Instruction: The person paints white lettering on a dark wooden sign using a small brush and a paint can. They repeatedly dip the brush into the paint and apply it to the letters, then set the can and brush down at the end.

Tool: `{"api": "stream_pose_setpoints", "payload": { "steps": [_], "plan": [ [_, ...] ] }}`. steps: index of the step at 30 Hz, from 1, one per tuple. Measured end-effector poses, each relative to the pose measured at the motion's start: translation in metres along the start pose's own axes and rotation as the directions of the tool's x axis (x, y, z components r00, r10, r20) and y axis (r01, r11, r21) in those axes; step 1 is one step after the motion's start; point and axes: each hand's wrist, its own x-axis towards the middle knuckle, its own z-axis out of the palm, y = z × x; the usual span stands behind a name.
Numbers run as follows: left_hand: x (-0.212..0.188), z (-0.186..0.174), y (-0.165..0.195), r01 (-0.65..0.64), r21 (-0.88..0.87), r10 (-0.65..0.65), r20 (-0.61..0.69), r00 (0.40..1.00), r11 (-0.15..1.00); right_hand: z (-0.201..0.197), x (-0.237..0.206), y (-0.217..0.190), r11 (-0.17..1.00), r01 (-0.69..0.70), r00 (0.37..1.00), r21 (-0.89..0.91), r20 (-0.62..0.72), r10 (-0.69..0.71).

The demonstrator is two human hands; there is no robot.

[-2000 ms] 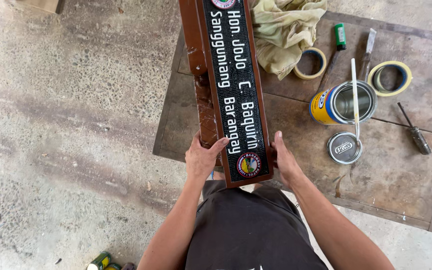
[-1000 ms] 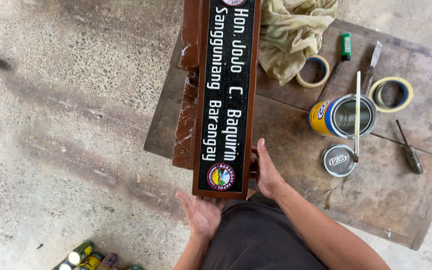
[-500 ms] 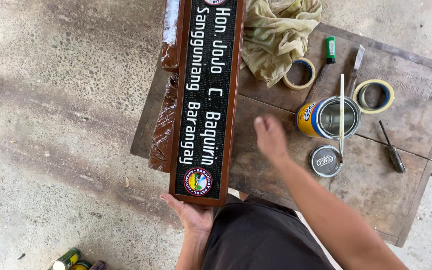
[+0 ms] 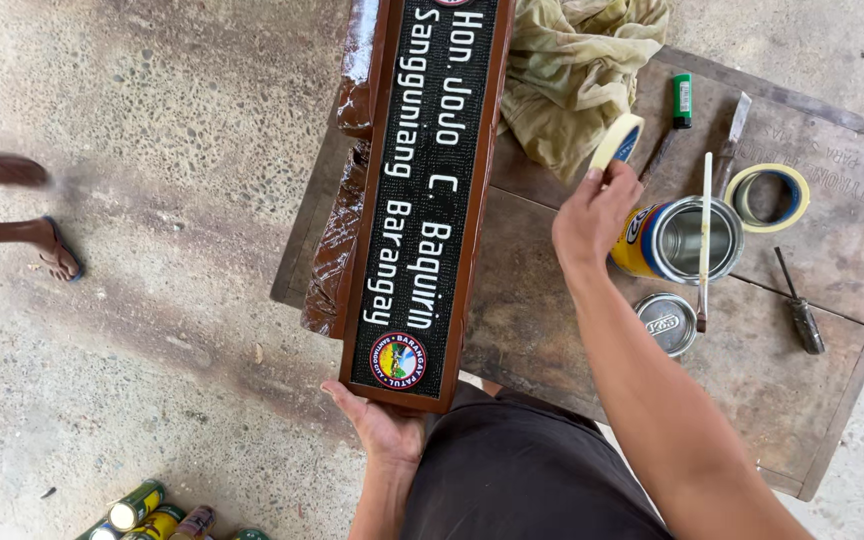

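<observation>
On the worn wooden worktop (image 4: 552, 310), the right hand (image 4: 592, 215) pinches a tape roll (image 4: 617, 142) just right of the long framed sign (image 4: 427, 190), whose near end the left hand (image 4: 377, 425) cups.

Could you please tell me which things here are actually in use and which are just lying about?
In hand:
- framed nameplate, its near end on the left hand
- roll of masking tape, in the right hand

Lying about:
- open tin with stick
- tin lid
- second tape roll
- rag
- screwdriver
- lighter
</observation>
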Motion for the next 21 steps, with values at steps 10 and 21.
{"api": "stream_pose_setpoints", "payload": {
  "steps": [10,21],
  "plan": [
    [0.000,0.001,0.004,-0.008,-0.016,0.008,-0.033,0.999,1.000,-0.001,0.019,0.001,0.992,0.129,0.519,-0.009,0.853,-0.060],
    [-0.002,0.005,0.006,-0.003,-0.082,0.005,0.023,1.000,0.997,0.003,0.028,-0.009,0.958,0.276,0.484,-0.073,0.872,-0.073]
  ]
}}
